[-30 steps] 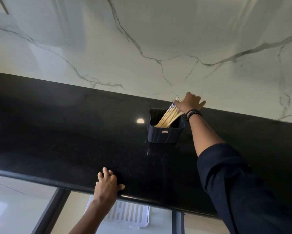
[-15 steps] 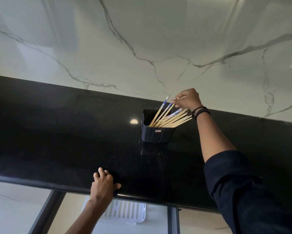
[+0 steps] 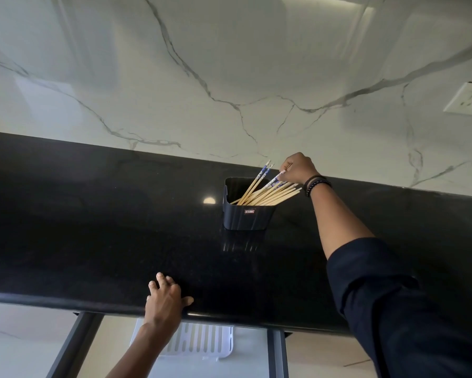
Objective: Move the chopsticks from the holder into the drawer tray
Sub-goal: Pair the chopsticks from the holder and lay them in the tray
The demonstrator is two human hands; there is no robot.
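1. The holder (image 3: 245, 216), a dark ribbed tub with a small label on its front wall, stood on the black counter (image 3: 93, 227) near the far edge, a little right of the middle.
2. The chopsticks (image 3: 266, 191), pale wood with blue-patterned tops, were all in the holder, leaning toward the right. Most fanned out low over its right rim, and two stood steeper than the rest.
3. The right hand (image 3: 297, 168) reached over the far edge of the counter, just above the right side of the holder. Its fingers were curled and pinched the patterned top end of one of the chopsticks. Whether it gripped more than one could not be told.
4. Dark beaded bracelets (image 3: 317, 184) sat on the right wrist, and a dark sleeve (image 3: 393, 296) covered the arm from the elbow back.
5. The left hand (image 3: 166, 299) lay flat on the near edge of the counter, fingers spread and relaxed, holding nothing.
6. The drawer tray (image 3: 202, 343), white and slotted, showed below the near edge, partly hidden by the left forearm.
7. A veined marble wall (image 3: 229, 64) rose behind the counter, with a white socket (image 3: 468, 102) at its right side.
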